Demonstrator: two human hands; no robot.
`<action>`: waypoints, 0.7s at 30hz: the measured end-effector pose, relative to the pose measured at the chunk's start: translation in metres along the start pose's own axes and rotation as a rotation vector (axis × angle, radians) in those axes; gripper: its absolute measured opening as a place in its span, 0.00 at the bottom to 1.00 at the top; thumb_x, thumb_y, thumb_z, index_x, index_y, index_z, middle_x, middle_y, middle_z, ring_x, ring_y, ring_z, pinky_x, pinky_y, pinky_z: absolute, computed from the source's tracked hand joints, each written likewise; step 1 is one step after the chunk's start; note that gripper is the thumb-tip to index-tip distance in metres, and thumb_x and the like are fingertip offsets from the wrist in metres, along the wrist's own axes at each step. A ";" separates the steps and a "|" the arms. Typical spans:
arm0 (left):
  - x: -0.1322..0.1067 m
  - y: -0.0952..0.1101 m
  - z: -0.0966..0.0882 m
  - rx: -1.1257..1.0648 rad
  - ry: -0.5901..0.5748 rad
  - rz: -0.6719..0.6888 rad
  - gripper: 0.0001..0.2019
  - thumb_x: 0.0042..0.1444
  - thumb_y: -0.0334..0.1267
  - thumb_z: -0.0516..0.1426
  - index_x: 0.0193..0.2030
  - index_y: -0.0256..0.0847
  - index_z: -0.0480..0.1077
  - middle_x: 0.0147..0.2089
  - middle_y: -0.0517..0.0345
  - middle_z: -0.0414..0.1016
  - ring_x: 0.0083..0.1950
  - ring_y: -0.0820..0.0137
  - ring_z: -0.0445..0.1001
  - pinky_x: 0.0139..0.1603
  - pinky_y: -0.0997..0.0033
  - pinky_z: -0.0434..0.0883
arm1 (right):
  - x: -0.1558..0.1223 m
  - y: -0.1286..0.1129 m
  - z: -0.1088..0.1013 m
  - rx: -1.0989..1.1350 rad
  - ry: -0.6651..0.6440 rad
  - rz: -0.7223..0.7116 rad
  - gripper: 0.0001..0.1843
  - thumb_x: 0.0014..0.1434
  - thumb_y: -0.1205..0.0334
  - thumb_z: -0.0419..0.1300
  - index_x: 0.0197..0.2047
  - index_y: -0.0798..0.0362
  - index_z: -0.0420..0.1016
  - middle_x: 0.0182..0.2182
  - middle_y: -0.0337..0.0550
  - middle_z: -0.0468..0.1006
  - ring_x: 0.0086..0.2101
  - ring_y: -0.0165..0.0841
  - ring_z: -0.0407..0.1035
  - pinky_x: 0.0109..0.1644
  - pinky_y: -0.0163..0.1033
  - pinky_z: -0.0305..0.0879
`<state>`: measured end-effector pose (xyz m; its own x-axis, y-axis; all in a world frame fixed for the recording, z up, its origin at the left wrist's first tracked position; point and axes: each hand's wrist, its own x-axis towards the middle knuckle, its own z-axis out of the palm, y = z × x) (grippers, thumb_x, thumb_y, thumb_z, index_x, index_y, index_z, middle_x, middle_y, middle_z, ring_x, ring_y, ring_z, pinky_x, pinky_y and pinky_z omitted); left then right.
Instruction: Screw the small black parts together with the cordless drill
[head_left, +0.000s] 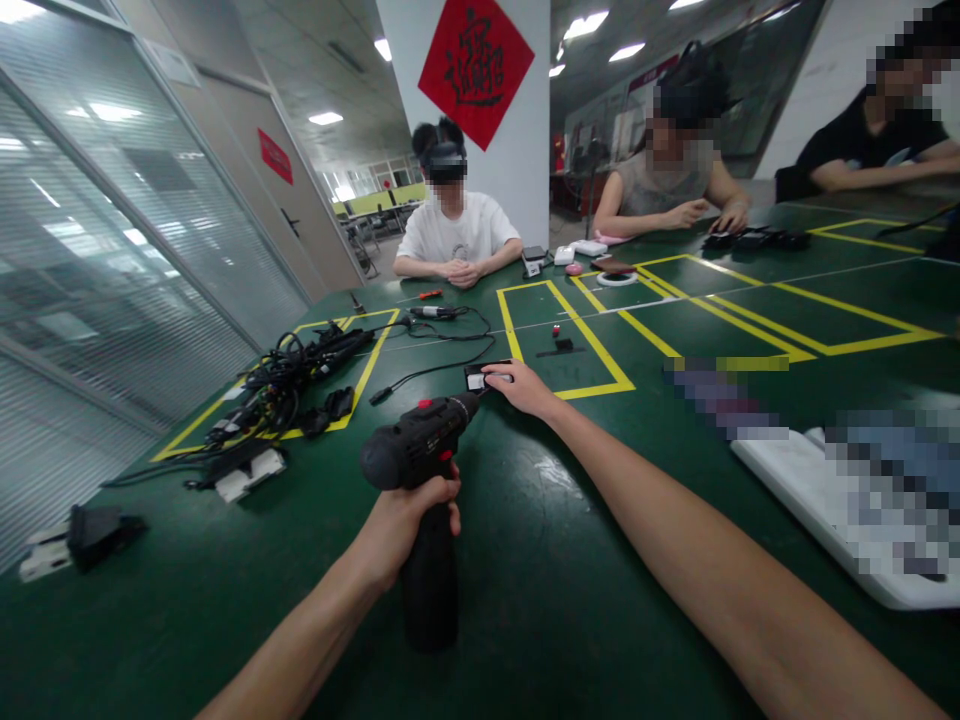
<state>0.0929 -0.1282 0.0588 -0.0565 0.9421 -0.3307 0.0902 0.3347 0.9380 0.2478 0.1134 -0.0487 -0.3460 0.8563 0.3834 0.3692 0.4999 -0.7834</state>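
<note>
The left hand (420,505) is gripping a black, pistol-shaped power drill (416,440) above the green counter (540,580); toward the far edge, the half-open right hand (529,388) is touching a small, black rectangular box (475,381). If light touching is letting it turn, the drill could be slipping onto fingers (501,370).

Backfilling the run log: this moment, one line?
left hand: gripping black drill | right hand: touching black box | drill: pointed toward box | drill-box contact: unclear
</note>
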 end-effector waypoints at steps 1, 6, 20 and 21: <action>0.000 0.000 0.000 -0.008 -0.001 -0.003 0.15 0.46 0.42 0.62 0.39 0.36 0.69 0.24 0.60 0.71 0.23 0.72 0.68 0.27 0.74 0.62 | 0.000 0.000 0.000 0.001 0.001 0.000 0.16 0.64 0.58 0.59 0.53 0.50 0.81 0.49 0.49 0.76 0.50 0.39 0.69 0.60 0.42 0.59; 0.000 0.001 0.001 -0.009 -0.007 0.000 0.14 0.46 0.42 0.61 0.38 0.36 0.68 0.21 0.60 0.71 0.24 0.71 0.68 0.27 0.73 0.63 | 0.000 0.000 0.001 0.004 0.006 0.000 0.16 0.64 0.59 0.59 0.53 0.49 0.81 0.48 0.48 0.76 0.50 0.38 0.69 0.60 0.43 0.59; -0.001 0.000 0.000 0.009 -0.005 -0.003 0.15 0.48 0.43 0.61 0.39 0.36 0.68 0.22 0.59 0.71 0.23 0.71 0.68 0.28 0.73 0.62 | 0.001 0.003 0.002 0.003 0.007 -0.010 0.16 0.64 0.59 0.59 0.53 0.51 0.81 0.47 0.49 0.76 0.49 0.38 0.69 0.59 0.42 0.60; -0.001 0.000 0.000 0.007 -0.002 -0.003 0.15 0.47 0.43 0.61 0.39 0.36 0.69 0.23 0.59 0.71 0.24 0.71 0.68 0.28 0.73 0.62 | 0.001 0.003 0.002 0.003 0.007 -0.010 0.16 0.64 0.58 0.59 0.53 0.51 0.81 0.47 0.49 0.76 0.49 0.38 0.69 0.59 0.42 0.60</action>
<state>0.0933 -0.1288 0.0593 -0.0549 0.9412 -0.3335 0.0975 0.3375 0.9363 0.2468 0.1161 -0.0518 -0.3430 0.8524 0.3946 0.3637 0.5079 -0.7809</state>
